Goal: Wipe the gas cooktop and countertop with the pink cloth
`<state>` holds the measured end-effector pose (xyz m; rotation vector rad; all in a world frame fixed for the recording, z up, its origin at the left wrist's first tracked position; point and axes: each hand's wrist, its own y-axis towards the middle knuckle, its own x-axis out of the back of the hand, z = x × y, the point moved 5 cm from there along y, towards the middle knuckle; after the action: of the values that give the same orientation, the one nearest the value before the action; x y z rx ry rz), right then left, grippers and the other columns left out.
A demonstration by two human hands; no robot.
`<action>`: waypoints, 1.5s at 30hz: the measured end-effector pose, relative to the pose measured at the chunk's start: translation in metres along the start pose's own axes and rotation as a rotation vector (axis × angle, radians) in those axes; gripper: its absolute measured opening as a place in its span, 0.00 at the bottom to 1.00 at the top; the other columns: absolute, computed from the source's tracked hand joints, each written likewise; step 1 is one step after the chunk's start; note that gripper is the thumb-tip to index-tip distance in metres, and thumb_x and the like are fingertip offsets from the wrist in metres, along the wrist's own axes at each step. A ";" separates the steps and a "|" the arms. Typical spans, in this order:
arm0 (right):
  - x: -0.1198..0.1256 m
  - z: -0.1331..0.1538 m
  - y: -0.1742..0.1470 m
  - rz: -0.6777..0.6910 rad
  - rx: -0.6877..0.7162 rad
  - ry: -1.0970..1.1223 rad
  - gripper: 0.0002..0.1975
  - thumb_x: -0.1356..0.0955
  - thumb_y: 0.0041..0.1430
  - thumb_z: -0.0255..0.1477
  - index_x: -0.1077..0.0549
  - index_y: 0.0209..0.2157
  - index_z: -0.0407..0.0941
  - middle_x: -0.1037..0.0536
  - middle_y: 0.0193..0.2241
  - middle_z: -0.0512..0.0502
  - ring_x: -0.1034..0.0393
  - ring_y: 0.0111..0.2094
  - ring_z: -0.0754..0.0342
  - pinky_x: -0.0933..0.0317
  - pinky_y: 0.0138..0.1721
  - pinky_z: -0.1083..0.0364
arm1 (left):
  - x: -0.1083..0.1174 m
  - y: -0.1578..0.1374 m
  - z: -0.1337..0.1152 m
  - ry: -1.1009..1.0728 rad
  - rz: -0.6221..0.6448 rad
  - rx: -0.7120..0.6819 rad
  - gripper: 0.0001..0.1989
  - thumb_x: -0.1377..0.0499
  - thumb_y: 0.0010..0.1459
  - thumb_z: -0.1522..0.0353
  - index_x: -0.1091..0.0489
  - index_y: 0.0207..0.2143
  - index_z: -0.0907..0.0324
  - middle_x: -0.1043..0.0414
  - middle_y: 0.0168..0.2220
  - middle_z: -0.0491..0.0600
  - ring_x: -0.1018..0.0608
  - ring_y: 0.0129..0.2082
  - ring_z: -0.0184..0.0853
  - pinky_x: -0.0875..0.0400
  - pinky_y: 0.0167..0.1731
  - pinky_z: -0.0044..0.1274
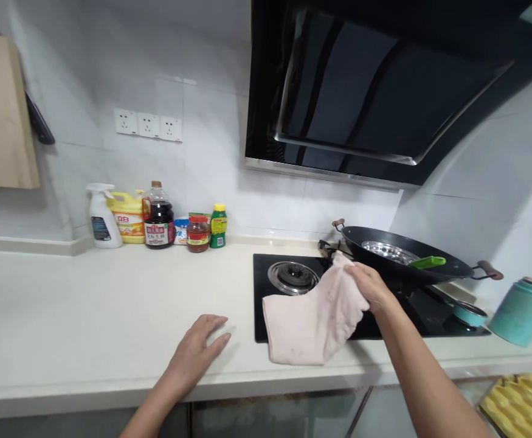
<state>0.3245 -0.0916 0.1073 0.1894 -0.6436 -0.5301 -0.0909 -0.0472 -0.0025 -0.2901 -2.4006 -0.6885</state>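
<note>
A pale pink cloth (306, 322) hangs from my right hand (369, 286), whose fingers pinch it at its upper right corner. Its lower left part drapes over the front of the black gas stove (260, 274) and the counter edge. Just left of the stove, my left hand (199, 344) hovers over or rests on the white counter (124, 316), fingers apart and holding nothing. Behind the cloth, one burner (293, 277) is partly visible.
A black wok (430, 261) with a steel strainer-like piece (386, 250) and green handle (427, 262) sits on the right burner. Teal containers (521, 313) stand at right. Along the wall are a spray bottle (104, 219), soy sauce (159, 219) and jars (198, 234). A range hood (361, 91) overhangs.
</note>
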 end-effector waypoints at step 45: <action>-0.094 -0.091 0.078 0.064 -0.340 -0.734 0.28 0.34 0.67 0.43 0.36 0.62 0.46 0.37 0.64 0.38 0.40 0.63 0.39 0.46 0.62 0.33 | -0.045 0.100 -0.032 0.427 0.286 -0.191 0.19 0.43 0.62 0.62 0.26 0.54 0.53 0.32 0.58 0.56 0.30 0.59 0.49 0.33 0.57 0.42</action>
<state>0.3498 0.0249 0.0123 -0.3665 -1.2512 -0.6395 -0.0032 0.0176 0.0317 -0.5001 -1.8476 -0.7595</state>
